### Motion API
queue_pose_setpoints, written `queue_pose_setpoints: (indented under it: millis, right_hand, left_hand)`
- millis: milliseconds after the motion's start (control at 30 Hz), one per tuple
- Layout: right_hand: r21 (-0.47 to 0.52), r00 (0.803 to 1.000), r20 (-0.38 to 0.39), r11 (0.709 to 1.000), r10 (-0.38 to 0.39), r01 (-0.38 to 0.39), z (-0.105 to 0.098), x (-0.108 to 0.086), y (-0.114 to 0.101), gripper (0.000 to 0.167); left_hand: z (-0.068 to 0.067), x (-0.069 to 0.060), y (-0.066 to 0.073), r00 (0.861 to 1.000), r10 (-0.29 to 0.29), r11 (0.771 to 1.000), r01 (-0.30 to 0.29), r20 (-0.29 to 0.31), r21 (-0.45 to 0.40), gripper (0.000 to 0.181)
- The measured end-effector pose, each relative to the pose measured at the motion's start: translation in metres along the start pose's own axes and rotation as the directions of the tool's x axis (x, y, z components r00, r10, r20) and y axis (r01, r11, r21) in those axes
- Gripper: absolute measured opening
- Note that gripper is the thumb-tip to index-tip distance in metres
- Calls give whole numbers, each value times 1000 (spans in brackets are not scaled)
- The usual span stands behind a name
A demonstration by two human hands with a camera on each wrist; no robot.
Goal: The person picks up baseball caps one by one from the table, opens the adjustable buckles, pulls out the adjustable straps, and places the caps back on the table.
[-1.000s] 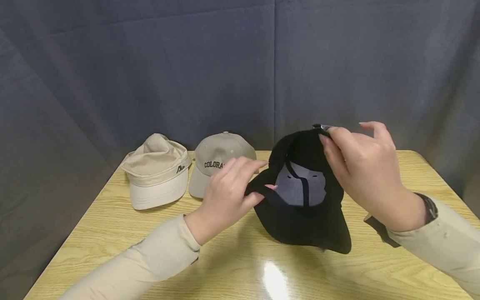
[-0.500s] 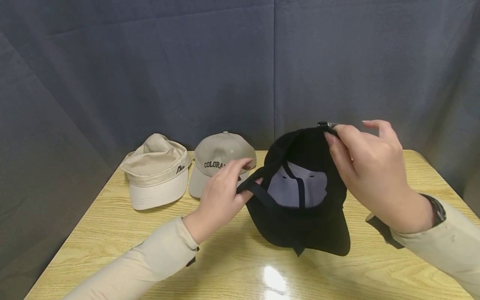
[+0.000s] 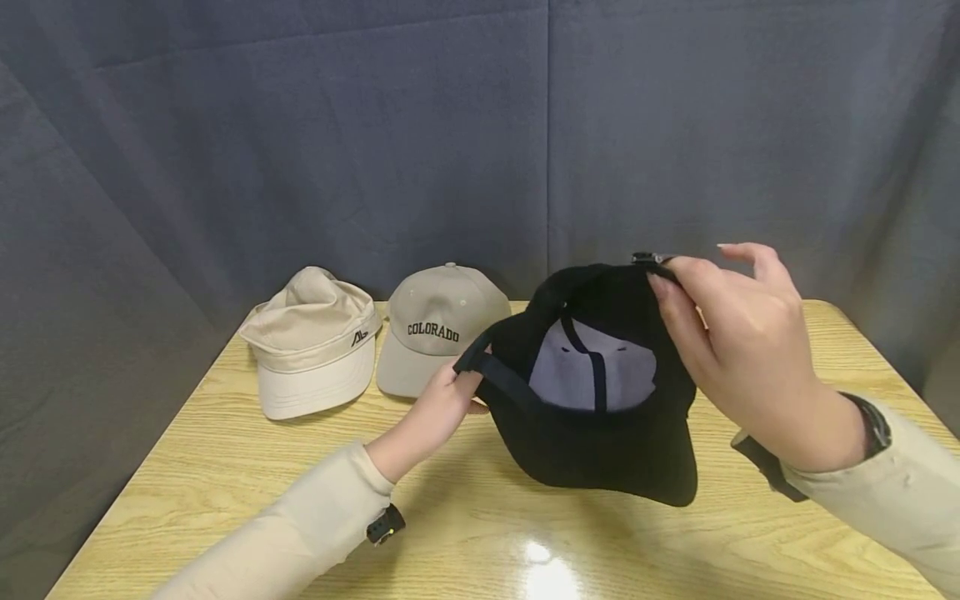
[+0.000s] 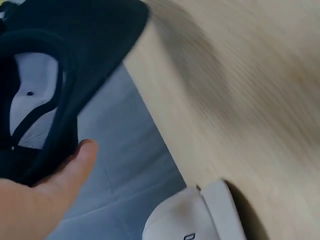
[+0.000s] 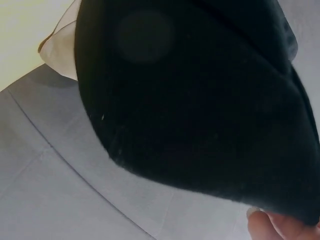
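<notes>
A black cap (image 3: 600,450) is held above the table with its opening and grey lining facing the head camera. My right hand (image 3: 742,342) pinches the upper right of its rim, beside a small buckle. At the rim's left side my left hand (image 3: 435,412) grips the cap, its fingers mostly behind the fabric. In the left wrist view, the left thumb lies along the edge of the black cap (image 4: 95,55). The cap's dark outside (image 5: 200,110) fills much of the right wrist view, with fingertips of the right hand (image 5: 280,227) at its lower edge.
On the wooden table (image 3: 247,500), a beige cap (image 3: 315,342) stands at the back left. Beside it is a grey-beige cap (image 3: 446,312) lettered COLORADO, close behind my left hand. A dark grey curtain (image 3: 375,150) hangs behind the table.
My left hand has moved left and slightly down with the cap's rim and turned, uncovering the COLORADO lettering. The right hand moved slightly right, still pinching the rim.
</notes>
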State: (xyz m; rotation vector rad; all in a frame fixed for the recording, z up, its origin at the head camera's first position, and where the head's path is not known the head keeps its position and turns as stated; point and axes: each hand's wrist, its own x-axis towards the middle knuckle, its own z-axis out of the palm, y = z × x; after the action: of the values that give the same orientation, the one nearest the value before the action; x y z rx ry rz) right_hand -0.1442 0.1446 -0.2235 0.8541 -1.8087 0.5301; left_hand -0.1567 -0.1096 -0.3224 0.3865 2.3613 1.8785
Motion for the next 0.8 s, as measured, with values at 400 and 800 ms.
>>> queue_pose_setpoints:
  millis: [400,800]
  right_hand:
    - [63,995,33,993,-98,96,0,-8,-2,37]
    - [92,966,75,966,-247,240,3,-20,-3,34]
  left_hand:
    - [0,-2,11,980,-6,774,129,197,-620,55]
    - [0,-6,24,977,42,608,142,210,-781,46]
